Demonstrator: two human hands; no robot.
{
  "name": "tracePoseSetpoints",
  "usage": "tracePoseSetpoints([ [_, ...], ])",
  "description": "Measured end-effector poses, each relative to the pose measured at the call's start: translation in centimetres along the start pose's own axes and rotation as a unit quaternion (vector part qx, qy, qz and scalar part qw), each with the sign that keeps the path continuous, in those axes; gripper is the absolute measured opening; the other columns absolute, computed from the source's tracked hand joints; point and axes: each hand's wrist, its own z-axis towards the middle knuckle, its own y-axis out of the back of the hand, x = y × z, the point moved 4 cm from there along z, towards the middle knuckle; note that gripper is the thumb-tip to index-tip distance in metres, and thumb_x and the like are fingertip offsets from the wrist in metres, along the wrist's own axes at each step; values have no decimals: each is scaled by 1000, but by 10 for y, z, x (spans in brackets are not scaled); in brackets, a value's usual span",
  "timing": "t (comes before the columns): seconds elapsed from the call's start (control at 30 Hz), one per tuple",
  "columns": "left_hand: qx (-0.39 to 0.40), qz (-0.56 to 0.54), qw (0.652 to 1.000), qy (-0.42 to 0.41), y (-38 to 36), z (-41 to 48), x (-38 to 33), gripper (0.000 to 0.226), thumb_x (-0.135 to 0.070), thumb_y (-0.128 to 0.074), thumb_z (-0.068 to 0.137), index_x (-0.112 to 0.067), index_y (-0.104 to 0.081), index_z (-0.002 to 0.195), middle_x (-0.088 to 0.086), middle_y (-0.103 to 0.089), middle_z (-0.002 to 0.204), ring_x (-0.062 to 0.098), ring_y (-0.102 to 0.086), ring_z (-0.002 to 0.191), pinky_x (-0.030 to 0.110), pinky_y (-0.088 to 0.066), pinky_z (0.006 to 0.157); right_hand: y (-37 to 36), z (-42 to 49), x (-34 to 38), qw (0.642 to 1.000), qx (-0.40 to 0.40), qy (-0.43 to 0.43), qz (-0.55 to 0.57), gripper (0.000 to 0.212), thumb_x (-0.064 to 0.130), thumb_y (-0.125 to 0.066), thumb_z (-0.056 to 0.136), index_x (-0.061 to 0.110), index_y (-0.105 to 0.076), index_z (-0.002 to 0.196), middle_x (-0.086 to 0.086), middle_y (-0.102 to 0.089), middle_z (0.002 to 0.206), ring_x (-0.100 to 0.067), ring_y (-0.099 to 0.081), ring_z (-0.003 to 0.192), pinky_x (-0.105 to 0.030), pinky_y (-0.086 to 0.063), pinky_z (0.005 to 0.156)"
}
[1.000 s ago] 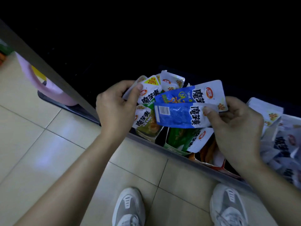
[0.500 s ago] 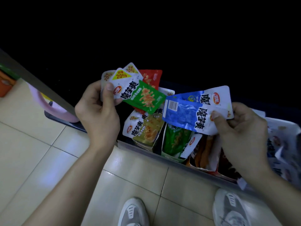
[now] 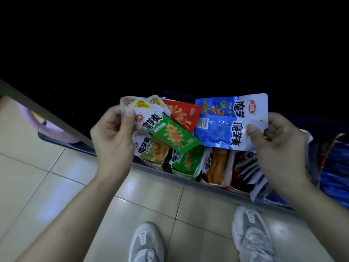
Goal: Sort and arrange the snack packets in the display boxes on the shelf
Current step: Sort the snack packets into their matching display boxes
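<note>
Blue packets (image 3: 221,133): two, overlapped, held over boxes (image 3: 186,173). Right hand (image 3: 279,144) grip closed on their white end, thumb on top, fingers curled behind. Left hand (image 3: 113,140) grip closed on fan of packets at white ends, thumb on front; green packet (image 3: 173,137) foremost, red packet (image 3: 184,116) behind it. Boxes in row on shelf (image 3: 145,167), holding olive, green, orange and dark packets. Shelf interior dark. Tiled floor (image 3: 56,186) and white shoes (image 3: 147,242) below. Pink object (image 3: 51,127) at left.

Held packets (image 3: 217,133) overhang the display boxes (image 3: 187,172), blocking entry from above; open room over the floor (image 3: 75,176).
</note>
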Motion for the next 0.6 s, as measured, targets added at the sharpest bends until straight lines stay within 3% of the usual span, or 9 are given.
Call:
tracePoseSetpoints([
  [0.13,55,28,998,-24,-10,2,-30,14,-13,-56,104,-6,-68,100,5,-71,82,10,-66,71,27,-57,69,18,0,20,999,8,31,-12,24,7,-59,98,29,-64,104,28,-71,90,3,-69,86,-13,-54,69],
  [0.27,124,88,986,-70,-22,2,-73,14,-13,-57,104,-13,-70,103,6,-73,84,7,-68,71,22,-56,67,49,-1,54,994,22,78,-68,17,7,-60,98,17,-66,110,12,-72,98,1,-70,86,-21,-58,73],
  [0.37,157,121,975,-98,-28,-4,-107,14,-18,-55,105,-18,-69,103,3,-73,87,12,-71,76,29,-59,70,82,2,90,987,33,101,-119,14,10,-62,97,13,-69,108,7,-72,94,-14,-72,84,-35,-59,73],
  [0.5,192,148,959,-146,-36,-25,-162,16,-24,-53,106,-19,-68,107,2,-71,91,9,-69,80,43,-59,76,133,5,143,980,64,80,-173,14,7,-66,94,20,-68,98,11,-72,91,4,-69,79,-29,-60,73],
  [0.6,216,139,951,-173,-44,-48,-204,18,-25,-53,106,-19,-69,111,2,-71,93,11,-69,80,45,-59,76,174,6,173,966,77,64,-239,8,8,-69,92,15,-66,94,-1,-73,91,-5,-70,80,-37,-61,76],
])
